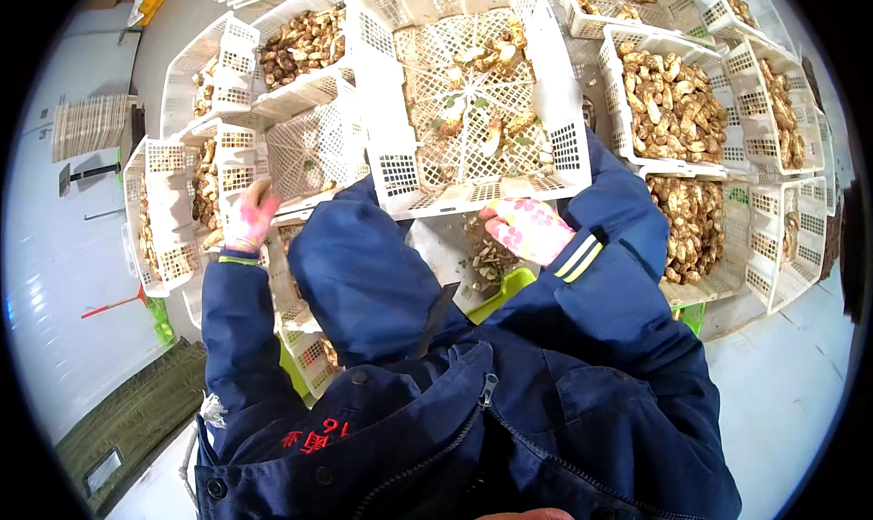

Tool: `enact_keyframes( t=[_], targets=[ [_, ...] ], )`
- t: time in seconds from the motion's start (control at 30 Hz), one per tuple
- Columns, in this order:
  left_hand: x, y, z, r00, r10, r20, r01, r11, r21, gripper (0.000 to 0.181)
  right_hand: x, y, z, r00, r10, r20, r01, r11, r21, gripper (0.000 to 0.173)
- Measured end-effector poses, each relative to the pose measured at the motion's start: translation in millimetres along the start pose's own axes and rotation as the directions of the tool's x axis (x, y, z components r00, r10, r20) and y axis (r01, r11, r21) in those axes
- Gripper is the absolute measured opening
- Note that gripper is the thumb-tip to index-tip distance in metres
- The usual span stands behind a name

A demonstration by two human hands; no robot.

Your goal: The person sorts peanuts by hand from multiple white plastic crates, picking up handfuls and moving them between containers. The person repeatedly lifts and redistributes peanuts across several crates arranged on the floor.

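Observation:
A white perforated plastic crate (477, 196) stands before me, with a few brown root-like or mushroom-like pieces (522, 121) and green scraps on its mesh floor. My right hand (528, 230), in a pink floral glove, is just below the crate's near rim; its fingertips are hard to make out, and I cannot tell whether it holds anything. My left hand (252, 216), in a pink and white glove, is at the left beside the rim of a nearly bare crate (314, 141). Its fingers are bent, and their grip is unclear.
Crates of similar brown pieces (672, 104) stand at the right, and others (303, 46) at the upper left. Trimmings (491, 261) lie on the floor between my legs, near a lime-green plastic edge (505, 291). A red-handled tool (112, 306) lies at the far left.

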State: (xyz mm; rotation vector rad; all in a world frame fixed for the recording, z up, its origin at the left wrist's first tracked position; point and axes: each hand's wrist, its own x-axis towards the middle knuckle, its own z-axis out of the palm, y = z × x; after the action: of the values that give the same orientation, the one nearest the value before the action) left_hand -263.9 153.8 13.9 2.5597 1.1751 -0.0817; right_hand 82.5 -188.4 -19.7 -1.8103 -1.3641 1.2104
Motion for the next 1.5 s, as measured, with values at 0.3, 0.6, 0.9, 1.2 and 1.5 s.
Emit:
enact_keyframes(
  t=[0.3, 0.6, 0.9, 1.2, 1.5],
  targets=[
    [230, 202, 165, 0.972, 0.077, 0.223, -0.068, 0.997, -0.046, 0.075, -3, -15, -15, 0.969, -0.216, -0.118, 0.227, 0.97, 0.089, 0.026],
    [275, 225, 233, 0.939, -0.021, 0.343, 0.26, 0.696, -0.669, 0.053, -12, -4, -48, 0.997, -0.043, -0.071, 0.055, 0.983, 0.176, 0.036],
    [334, 291, 220, 0.989, 0.026, 0.148, 0.04, 0.903, -0.427, 0.028, -18, 11, -55, 0.999, -0.011, -0.051, 0.025, 0.964, 0.266, 0.037],
    [326, 313, 244, 0.902, 0.222, 0.37, -0.267, 0.961, 0.076, 0.047, -22, 18, -59, 0.999, 0.01, -0.031, 0.0, 0.958, 0.286, 0.037],
    [274, 221, 216, 0.757, 0.595, 0.27, 0.472, -0.213, -0.855, 0.037, -23, 6, -54, 0.997, -0.035, -0.076, 0.053, 0.966, 0.253, 0.037]
  ],
)
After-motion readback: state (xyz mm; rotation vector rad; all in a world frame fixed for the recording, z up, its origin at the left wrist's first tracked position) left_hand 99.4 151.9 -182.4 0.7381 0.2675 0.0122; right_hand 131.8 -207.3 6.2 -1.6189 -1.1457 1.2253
